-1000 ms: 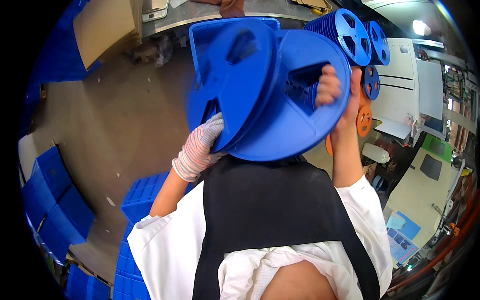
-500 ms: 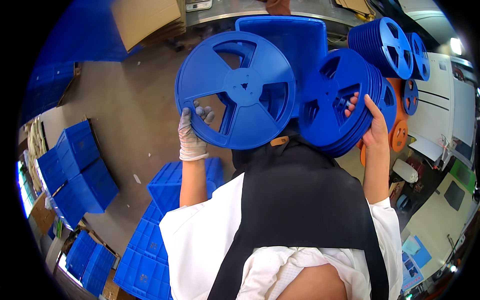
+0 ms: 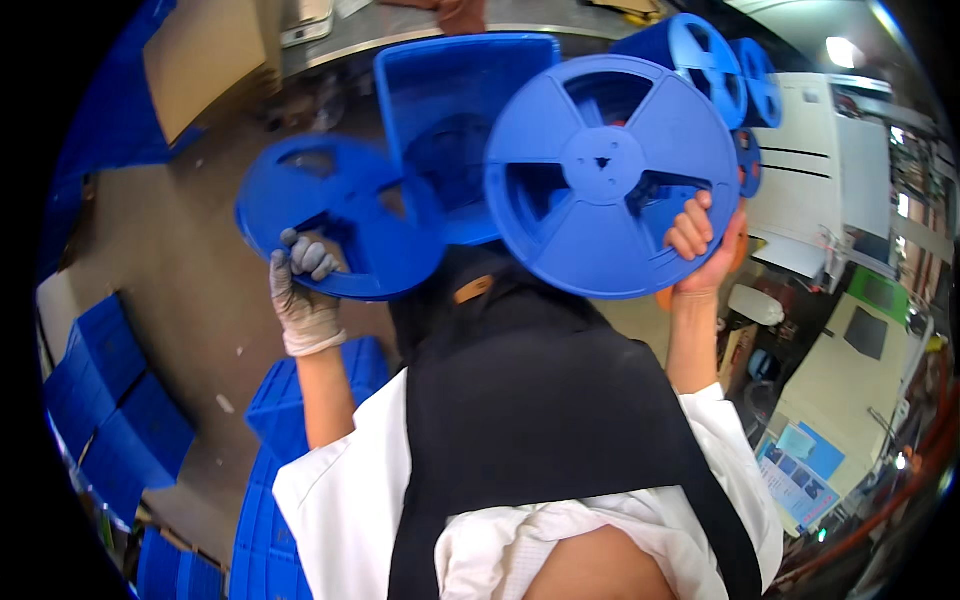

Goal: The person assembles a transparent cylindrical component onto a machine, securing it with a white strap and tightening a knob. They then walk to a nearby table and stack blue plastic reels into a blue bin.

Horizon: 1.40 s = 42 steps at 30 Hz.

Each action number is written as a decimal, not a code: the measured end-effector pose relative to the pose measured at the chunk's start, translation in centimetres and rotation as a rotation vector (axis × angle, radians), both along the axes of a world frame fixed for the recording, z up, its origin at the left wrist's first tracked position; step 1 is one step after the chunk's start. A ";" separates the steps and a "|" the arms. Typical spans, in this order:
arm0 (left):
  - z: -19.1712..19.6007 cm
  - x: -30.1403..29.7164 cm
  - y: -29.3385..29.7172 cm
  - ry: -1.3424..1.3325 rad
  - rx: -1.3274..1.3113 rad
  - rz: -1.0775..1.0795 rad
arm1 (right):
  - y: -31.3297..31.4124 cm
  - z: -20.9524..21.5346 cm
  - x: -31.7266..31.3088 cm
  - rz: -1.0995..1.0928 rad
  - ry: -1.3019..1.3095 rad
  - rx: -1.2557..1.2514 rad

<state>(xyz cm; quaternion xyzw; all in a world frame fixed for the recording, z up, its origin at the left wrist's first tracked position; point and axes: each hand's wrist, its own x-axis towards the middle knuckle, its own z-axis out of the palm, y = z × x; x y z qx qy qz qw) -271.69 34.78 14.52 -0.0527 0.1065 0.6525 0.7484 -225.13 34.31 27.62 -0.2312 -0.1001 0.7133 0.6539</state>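
From the head view, the black apron (image 3: pixel 540 400) hides the person's lower body and the floor below; the blue tray (image 3: pixel 450 110) is half covered by both reels; the stacked reels (image 3: pixel 715 55) behind are cut off by the right-hand reel; the gloved left hand (image 3: pixel 300 290), arm raised, grips the rim of the left blue reel (image 3: pixel 335 215); the bare right hand (image 3: pixel 700 245), forearm upright, fingers curled through a spoke opening, holds the right blue reel (image 3: pixel 610 175) face-on.

The person wears a white short-sleeved coat under a black apron with a small tan tag near its top. The left hand (image 3: pixel 303 290) wears a pale grey knit glove; the right hand (image 3: pixel 700 240) is bare.
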 end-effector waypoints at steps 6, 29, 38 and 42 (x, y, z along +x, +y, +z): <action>-0.9 0.5 -0.2 0.480 -0.153 -0.026 | -1.1 0.2 -0.5 -0.034 0.225 0.205; 9.2 12.4 2.3 0.867 0.022 -0.603 | -0.9 1.5 -5.4 0.171 -0.315 0.045; 11.5 18.3 1.5 0.833 0.105 -0.716 | -0.6 0.6 -12.0 0.223 -0.893 -0.091; 11.6 17.3 1.6 0.758 0.026 -0.744 | -1.0 0.6 -11.9 0.177 -0.932 -0.130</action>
